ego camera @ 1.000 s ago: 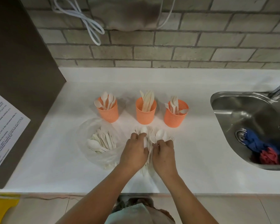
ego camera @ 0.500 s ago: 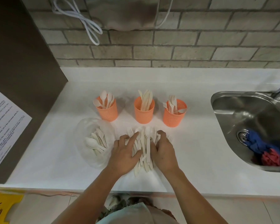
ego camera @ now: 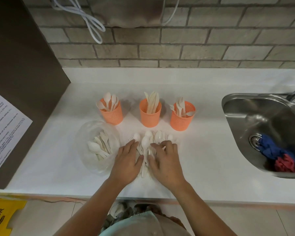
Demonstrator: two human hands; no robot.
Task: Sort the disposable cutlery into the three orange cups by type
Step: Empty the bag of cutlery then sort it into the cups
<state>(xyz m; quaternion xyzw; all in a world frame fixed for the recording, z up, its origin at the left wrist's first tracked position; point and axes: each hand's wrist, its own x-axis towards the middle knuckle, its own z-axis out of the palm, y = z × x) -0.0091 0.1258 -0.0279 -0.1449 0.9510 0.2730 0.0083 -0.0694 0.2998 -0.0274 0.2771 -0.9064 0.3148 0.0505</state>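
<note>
Both hands, left [ego camera: 128, 160] and right [ego camera: 167, 161], lie flat and open on the cutlery pile [ego camera: 147, 142], gripping nothing; pieces look light, stiff, slippery, so pinch handles.

3 orange cups [ego camera: 149, 114] stand upright in a row behind a loose pale cutlery pile [ego camera: 146, 145] on the counter.

A kitchenette: steel sink [ego camera: 262, 116] set in white counter [ego camera: 203, 159] (brick wall [ego camera: 177, 48] behind).
</note>
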